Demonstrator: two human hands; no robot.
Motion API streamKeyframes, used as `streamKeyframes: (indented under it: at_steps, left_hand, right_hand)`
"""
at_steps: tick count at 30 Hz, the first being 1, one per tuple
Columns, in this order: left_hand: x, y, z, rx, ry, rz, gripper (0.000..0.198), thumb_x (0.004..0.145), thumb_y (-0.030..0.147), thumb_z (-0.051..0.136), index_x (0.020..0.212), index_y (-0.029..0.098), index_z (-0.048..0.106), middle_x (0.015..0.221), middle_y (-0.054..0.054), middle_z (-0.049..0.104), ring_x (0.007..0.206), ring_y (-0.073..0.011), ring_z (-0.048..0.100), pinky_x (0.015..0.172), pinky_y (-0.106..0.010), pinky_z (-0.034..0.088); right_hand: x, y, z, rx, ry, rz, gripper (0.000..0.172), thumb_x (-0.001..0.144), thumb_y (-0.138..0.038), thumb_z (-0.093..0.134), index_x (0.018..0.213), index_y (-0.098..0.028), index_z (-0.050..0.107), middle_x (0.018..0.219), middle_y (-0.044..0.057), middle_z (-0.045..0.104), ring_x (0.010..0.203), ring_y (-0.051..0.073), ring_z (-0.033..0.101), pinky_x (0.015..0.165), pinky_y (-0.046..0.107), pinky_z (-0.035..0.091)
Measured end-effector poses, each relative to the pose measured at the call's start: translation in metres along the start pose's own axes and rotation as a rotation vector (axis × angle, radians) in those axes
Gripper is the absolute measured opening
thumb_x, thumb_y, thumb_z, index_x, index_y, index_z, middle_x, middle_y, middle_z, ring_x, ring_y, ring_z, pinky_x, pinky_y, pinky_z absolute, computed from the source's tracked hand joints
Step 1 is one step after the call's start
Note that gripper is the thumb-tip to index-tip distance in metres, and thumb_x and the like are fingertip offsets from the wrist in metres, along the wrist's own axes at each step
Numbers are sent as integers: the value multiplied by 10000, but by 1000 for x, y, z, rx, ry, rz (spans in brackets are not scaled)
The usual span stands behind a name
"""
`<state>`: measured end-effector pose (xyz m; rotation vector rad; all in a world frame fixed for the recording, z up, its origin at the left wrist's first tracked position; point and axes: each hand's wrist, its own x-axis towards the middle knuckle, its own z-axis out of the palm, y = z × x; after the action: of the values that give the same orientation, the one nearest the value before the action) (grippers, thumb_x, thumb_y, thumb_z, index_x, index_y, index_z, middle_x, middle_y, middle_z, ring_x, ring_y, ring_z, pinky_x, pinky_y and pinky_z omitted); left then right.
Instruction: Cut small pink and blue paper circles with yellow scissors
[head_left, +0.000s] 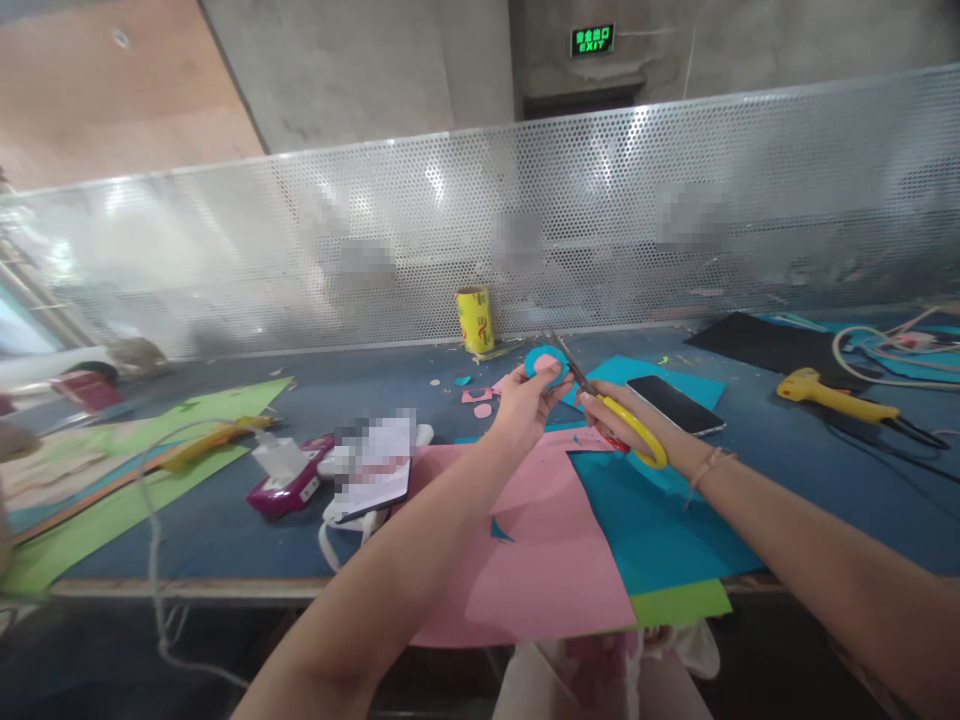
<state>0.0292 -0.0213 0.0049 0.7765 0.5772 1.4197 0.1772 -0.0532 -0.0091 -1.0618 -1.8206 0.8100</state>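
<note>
My left hand [529, 400] pinches a small round blue piece [534, 356] with a pink circle [547, 369] on its face. Scissors [636, 430] with yellow and red handles are in my right hand [611, 410], their blades pointing up and left beside the blue piece. Whether the blades touch its edge cannot be made out. Below my hands lie a pink sheet [525, 560] and a blue sheet [652, 530], with a green sheet [686, 604] showing under them. Small pink scraps [482, 411] lie left of my left hand.
Behind stands a yellow roll [475, 320]. A phone [675, 404] and yellow glue gun [836, 396] lie right. Left are a purple power strip [289, 490], a white cable [154, 540], a screen device [375, 465] and green sheets [225, 405]. A perforated metal panel [420, 240] crosses behind the table.
</note>
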Motion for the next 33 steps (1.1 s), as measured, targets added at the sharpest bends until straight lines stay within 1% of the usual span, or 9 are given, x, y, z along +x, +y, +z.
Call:
streamKeyframes:
  at_steps: [4, 7, 10, 15, 20, 25, 28, 33]
  left_hand:
    - [0, -1, 0, 6, 0, 7, 232, 593, 130, 822, 690, 140, 612, 666, 4, 655, 665, -130, 678, 744, -285, 578]
    - [1, -2, -1, 7, 2, 7, 208, 602, 128, 805, 687, 140, 616, 664, 1, 657, 686, -135, 682, 748, -282, 579]
    - [2, -2, -2, 23, 4, 7, 200, 605, 135, 799, 693, 141, 619, 655, 4, 649, 675, -130, 675, 743, -280, 580]
    - [3, -1, -5, 72, -45, 44, 283, 562, 180, 837, 697, 141, 592, 650, 20, 621, 613, -102, 637, 726, -279, 567]
    - [5, -2, -7, 117, -82, 100, 353, 514, 228, 865, 663, 147, 556, 618, 39, 578, 591, -95, 615, 699, -273, 556]
    - [7, -2, -7, 131, -76, 120, 340, 516, 222, 854, 628, 148, 542, 612, 39, 561, 583, -89, 593, 741, -304, 561]
    - [7, 0, -6, 146, -62, 131, 330, 522, 214, 850, 618, 148, 541, 602, 43, 544, 579, -82, 569, 758, -320, 561]
    - [8, 2, -6, 198, -61, 146, 306, 533, 204, 840, 617, 145, 552, 601, 39, 547, 552, -74, 544, 714, -300, 551]
  right_hand:
    - [-4, -5, 2, 4, -21, 45, 473, 865, -686, 479, 747, -228, 458, 505, -70, 426, 376, 76, 367, 349, 224, 315]
    - [-5, -7, 2, 12, -38, 27, 473, 863, -688, 481, 739, -232, 448, 503, -69, 424, 367, 75, 365, 343, 226, 313]
    - [-3, -4, 0, 9, -26, 14, 495, 856, -711, 462, 734, -231, 447, 508, -68, 415, 385, 78, 365, 366, 230, 323]
    - [-1, 1, -5, -17, -67, 3, 499, 879, -703, 426, 740, -226, 462, 506, -61, 419, 415, 95, 394, 403, 245, 338]
    - [-2, 1, -6, -61, -43, -39, 491, 894, -681, 429, 728, -221, 477, 483, -65, 419, 390, 84, 371, 386, 241, 320]
    - [-2, 0, -8, -94, -56, -8, 485, 903, -667, 423, 722, -220, 472, 471, -68, 418, 364, 78, 357, 365, 237, 296]
    - [-1, -1, -10, -93, -66, -4, 473, 898, -664, 427, 732, -223, 471, 473, -69, 412, 377, 82, 361, 378, 236, 298]
    - [3, 0, -12, -166, -62, -20, 471, 858, -672, 471, 712, -225, 470, 508, -49, 428, 442, 105, 405, 429, 250, 330]
